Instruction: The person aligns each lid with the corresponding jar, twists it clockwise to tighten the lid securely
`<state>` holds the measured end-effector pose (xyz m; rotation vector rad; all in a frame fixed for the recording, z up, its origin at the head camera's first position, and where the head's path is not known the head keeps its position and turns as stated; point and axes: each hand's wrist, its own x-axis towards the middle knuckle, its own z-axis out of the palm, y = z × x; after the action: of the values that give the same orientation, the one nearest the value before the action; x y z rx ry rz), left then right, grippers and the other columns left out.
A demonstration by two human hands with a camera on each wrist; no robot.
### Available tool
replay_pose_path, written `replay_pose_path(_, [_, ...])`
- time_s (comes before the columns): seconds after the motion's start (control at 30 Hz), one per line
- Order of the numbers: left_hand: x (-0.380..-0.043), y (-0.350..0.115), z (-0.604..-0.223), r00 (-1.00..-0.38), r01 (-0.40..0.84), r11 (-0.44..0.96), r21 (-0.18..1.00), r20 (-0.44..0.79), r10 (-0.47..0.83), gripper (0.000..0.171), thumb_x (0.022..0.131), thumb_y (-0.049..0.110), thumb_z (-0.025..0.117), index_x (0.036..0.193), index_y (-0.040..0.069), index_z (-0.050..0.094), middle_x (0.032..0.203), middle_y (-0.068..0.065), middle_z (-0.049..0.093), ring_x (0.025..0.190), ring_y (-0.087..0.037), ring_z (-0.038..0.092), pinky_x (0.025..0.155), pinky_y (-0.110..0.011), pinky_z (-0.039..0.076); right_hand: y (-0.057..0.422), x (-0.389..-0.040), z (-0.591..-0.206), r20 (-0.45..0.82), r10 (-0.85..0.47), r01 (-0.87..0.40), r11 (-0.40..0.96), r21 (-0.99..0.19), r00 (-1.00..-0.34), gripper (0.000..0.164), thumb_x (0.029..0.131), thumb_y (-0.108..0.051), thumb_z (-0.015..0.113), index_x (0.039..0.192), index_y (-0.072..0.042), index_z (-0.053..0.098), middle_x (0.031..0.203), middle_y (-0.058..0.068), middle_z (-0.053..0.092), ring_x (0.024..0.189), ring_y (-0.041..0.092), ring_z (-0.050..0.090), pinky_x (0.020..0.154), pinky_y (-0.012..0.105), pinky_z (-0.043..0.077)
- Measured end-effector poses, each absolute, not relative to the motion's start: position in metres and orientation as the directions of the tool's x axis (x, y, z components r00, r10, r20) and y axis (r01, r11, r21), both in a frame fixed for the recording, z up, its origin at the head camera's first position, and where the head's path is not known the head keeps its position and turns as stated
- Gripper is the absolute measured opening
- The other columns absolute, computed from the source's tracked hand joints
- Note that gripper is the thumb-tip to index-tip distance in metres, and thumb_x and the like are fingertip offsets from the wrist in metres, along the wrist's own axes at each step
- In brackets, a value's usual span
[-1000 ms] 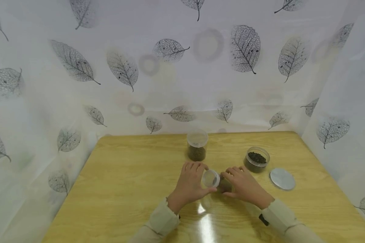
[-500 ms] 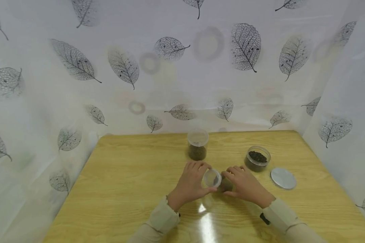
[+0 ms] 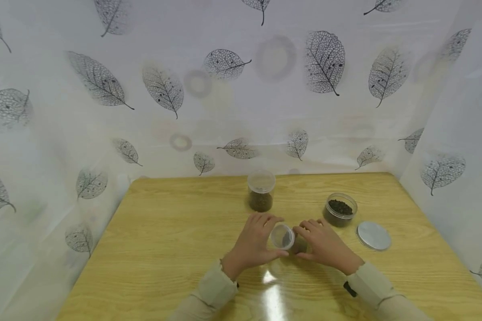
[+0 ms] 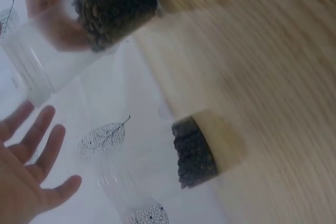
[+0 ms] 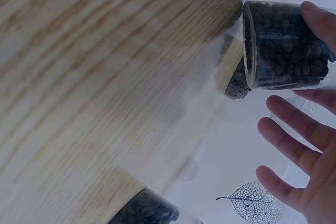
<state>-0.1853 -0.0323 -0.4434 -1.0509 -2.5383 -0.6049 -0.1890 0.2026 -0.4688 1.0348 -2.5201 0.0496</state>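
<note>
A clear jar [image 4: 115, 11] of dark coffee beans is held between both hands, its round top [image 3: 282, 236] leaning left in the head view. My right hand [image 3: 325, 246] grips the bean-filled lower part, thumb on one side and fingers on the other. In the right wrist view, the jar's base [image 5: 250, 45] is close over the table, and the three lower fingers fan out away from it. My left hand [image 3: 254, 244] curves round the jar's top, index finger on the far side and thumb on the near side. Its other fingers [image 4: 44, 121] spread apart.
Behind the hands stands a tall clear jar [image 3: 261, 201] part-filled with dark contents. To the right are a short jar [image 3: 339, 209] of dark beans and a round silver lid [image 3: 373, 236]. A leaf-patterned curtain [image 3: 241, 102] surrounds the wooden table [image 3: 176, 232].
The jar's top has shifted slightly right, and my left thumb and index finger have moved right with it. The right hand stays in nearly the same place.
</note>
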Motion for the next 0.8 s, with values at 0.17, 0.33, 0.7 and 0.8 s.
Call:
replay_pose_path(0.17, [-0.1802, -0.0283, -0.4456, -0.692, 0.687, 0.688, 0.236, 0.502, 0.519, 0.075, 0.068, 0.056, 0.075, 0.125, 0.014, 0.053, 0.118, 0.003, 0.058, 0.111, -0.016, 0.052, 0.103, -0.037, 0.04, 0.2022, -0.1885, -0.4679, 0.395, -0.665, -0.683, 0.721, 0.119, -0.633, 0.069, 0.058, -0.054, 0.081, 0.109, -0.013, 0.062, 0.097, 0.004, 0.064, 0.089, 0.022, 0.061, 0.078, 0.046, 0.05])
replay_pose_path(0.33, [-0.1765, -0.0258, -0.4459, -0.706, 0.65, 0.726, 0.227, 0.534, 0.465, 0.071, 0.067, 0.057, 0.076, 0.12, 0.014, 0.057, 0.113, 0.003, 0.061, 0.109, -0.015, 0.056, 0.102, -0.038, 0.04, 0.2017, -0.1883, -0.4674, 0.398, -0.668, -0.686, 0.718, 0.12, -0.629, 0.068, 0.058, -0.054, 0.081, 0.109, -0.013, 0.061, 0.097, 0.003, 0.063, 0.088, 0.021, 0.06, 0.078, 0.046, 0.05])
replay_pose_path(0.7, [-0.1791, -0.0279, -0.4457, -0.676, 0.693, 0.679, 0.241, 0.545, 0.496, 0.06, 0.067, 0.051, 0.079, 0.112, 0.016, 0.062, 0.106, 0.003, 0.062, 0.101, -0.014, 0.056, 0.101, -0.039, 0.041, 0.2017, -0.1885, -0.4664, 0.404, -0.673, -0.691, 0.712, 0.127, -0.62, 0.067, 0.058, -0.054, 0.081, 0.108, -0.014, 0.061, 0.095, 0.002, 0.063, 0.087, 0.019, 0.06, 0.075, 0.043, 0.049])
replay_pose_path(0.8, [-0.1801, -0.0294, -0.4454, -0.657, 0.721, 0.652, 0.237, 0.535, 0.531, 0.059, 0.068, 0.048, 0.08, 0.114, 0.016, 0.061, 0.11, 0.003, 0.062, 0.105, -0.015, 0.056, 0.104, -0.042, 0.04, 0.2022, -0.1885, -0.4672, 0.397, -0.677, -0.692, 0.71, 0.131, -0.619, 0.068, 0.058, -0.055, 0.081, 0.108, -0.013, 0.062, 0.095, 0.002, 0.063, 0.088, 0.02, 0.06, 0.075, 0.043, 0.049])
